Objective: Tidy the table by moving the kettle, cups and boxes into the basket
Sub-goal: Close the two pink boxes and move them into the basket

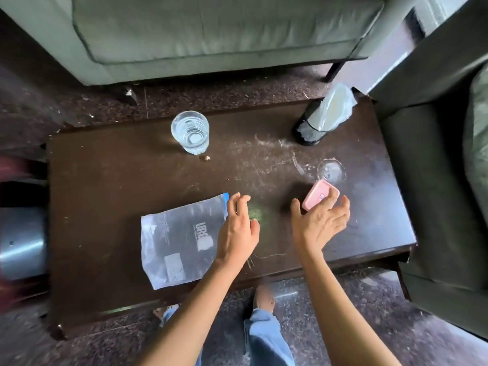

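Observation:
A small pink box [317, 198] is held in the fingertips of my right hand [318, 223], slightly above the right part of the dark wooden table [118, 180]; its shadow falls to the left. My left hand [237, 228] hovers open over the table's middle, its fingers loosely curled, at the right edge of a clear plastic zip bag [179, 241]. A clear glass of water [190, 132] stands upright at the far middle. A black mesh basket [307, 132] lined with a plastic bag stands at the far right corner.
A grey sofa [211, 35] runs beyond the table and a dark armchair [435, 180] stands at its right. A shiny metal vessel [22, 243], blurred, sits off the left edge. A small brown bit [207, 158] lies near the glass. My legs are at the near edge.

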The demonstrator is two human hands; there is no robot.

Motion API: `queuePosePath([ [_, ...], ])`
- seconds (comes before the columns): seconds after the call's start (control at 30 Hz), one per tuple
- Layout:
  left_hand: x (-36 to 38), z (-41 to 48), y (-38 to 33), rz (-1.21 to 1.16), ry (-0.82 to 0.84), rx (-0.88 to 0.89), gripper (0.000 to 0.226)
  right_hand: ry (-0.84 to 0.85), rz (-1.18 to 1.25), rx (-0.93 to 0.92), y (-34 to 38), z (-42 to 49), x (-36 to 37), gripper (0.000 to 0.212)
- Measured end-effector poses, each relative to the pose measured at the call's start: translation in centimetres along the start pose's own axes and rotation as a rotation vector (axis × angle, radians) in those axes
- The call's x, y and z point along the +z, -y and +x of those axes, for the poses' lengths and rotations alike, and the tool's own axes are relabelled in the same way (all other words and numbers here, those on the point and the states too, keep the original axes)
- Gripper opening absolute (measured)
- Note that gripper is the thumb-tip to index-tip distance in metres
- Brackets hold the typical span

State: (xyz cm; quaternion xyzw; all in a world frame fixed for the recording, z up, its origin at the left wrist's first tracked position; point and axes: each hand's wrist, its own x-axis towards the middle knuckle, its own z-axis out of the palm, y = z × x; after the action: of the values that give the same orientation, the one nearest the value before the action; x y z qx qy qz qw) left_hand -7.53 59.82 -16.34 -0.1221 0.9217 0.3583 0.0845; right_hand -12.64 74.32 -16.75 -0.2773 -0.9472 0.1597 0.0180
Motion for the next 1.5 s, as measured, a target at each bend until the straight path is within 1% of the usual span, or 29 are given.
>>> queuePosePath([
  [0.07, 0.5, -0.1, -0.5, 0.037, 0.001, 0.005, 0.042, 0.007, 0.025, 0.094, -0.9, 0.9, 0.0, 0.093],
  [0.13, 0.8, -0.2, -0.8, 0.07, 0.005, 0.004, 0.041, 0.015, 0.064, 0.136, -1.1, 1.7, 0.2, 0.095],
  [0.23, 0.9, -0.3, -1.0, 0.074, 0.008, 0.008, 0.04, 0.077, 0.104, 0.181, -0.5, 2.7, 0.7, 0.089],
  [0.33, 0.5, -0.1, -0.6, 0.035, 0.009, 0.01, 0.041, 0.064, 0.14, 0.202, 0.4, 3.2, 1.0, 0.078],
  [0.4, -0.3, 0.1, 0.3, 0.004, -0.004, -0.001, 0.041, 0.065, 0.239, 0.178, 1.3, 2.8, 1.0, 0.07],
  [0.47, -1.4, 0.4, 1.4, -0.013, -0.034, -0.013, 0.041, 0.104, 0.432, 0.121, 2.7, 1.7, 1.1, 0.064],
  [0.5, -2.0, 0.5, 1.9, -0.01, -0.05, -0.023, 0.041, 0.121, 0.519, 0.093, 3.5, 0.9, 1.1, 0.063],
  [0.57, -3.8, 0.6, 3.2, 0.0, -0.092, -0.064, 0.043, 0.17, 0.6, 0.014, 5.8, -1.3, 1.2, 0.07],
  [0.63, -5.9, 0.6, 5.0, -0.018, -0.145, -0.107, 0.045, 0.239, 0.618, -0.111, 8.9, -3.8, 1.1, 0.084],
  [0.7, -8.1, 0.6, 7.2, -0.059, -0.194, -0.143, 0.047, 0.314, 0.62, -0.295, 12.3, -5.9, 1.1, 0.091],
  [0.8, -12.0, 0.5, 11.4, -0.091, -0.268, -0.189, 0.048, 0.42, 0.611, -0.603, 18.2, -8.6, 1.5, 0.081],
  [0.9, -16.2, 0.0, 15.4, -0.082, -0.354, -0.277, 0.046, 0.475, 0.554, -0.866, 24.5, -11.4, 1.8, 0.074],
  [1.13, -25.3, -2.3, 23.6, -0.167, -0.598, -0.45, 0.047, 0.687, 0.448, -1.285, 38.9, -19.6, 2.3, 0.079],
  [1.23, -28.8, -3.4, 26.3, -0.214, -0.717, -0.489, 0.046, 0.794, 0.36, -1.482, 44.8, -23.5, 2.0, 0.079],
  [1.37, -32.3, -5.2, 29.3, -0.237, -0.82, -0.515, 0.043, 0.923, 0.186, -1.844, 52.4, -29.9, 2.9, 0.069],
  [1.43, -33.0, -6.0, 30.8, -0.252, -0.825, -0.531, 0.043, 0.941, 0.028, -2.007, 55.4, -33.8, 4.2, 0.063],
  [1.5, -33.2, -6.7, 32.0, -0.238, -0.781, -0.524, 0.041, 0.933, -0.135, -2.13, 57.4, -37.3, 5.8, 0.064],
])
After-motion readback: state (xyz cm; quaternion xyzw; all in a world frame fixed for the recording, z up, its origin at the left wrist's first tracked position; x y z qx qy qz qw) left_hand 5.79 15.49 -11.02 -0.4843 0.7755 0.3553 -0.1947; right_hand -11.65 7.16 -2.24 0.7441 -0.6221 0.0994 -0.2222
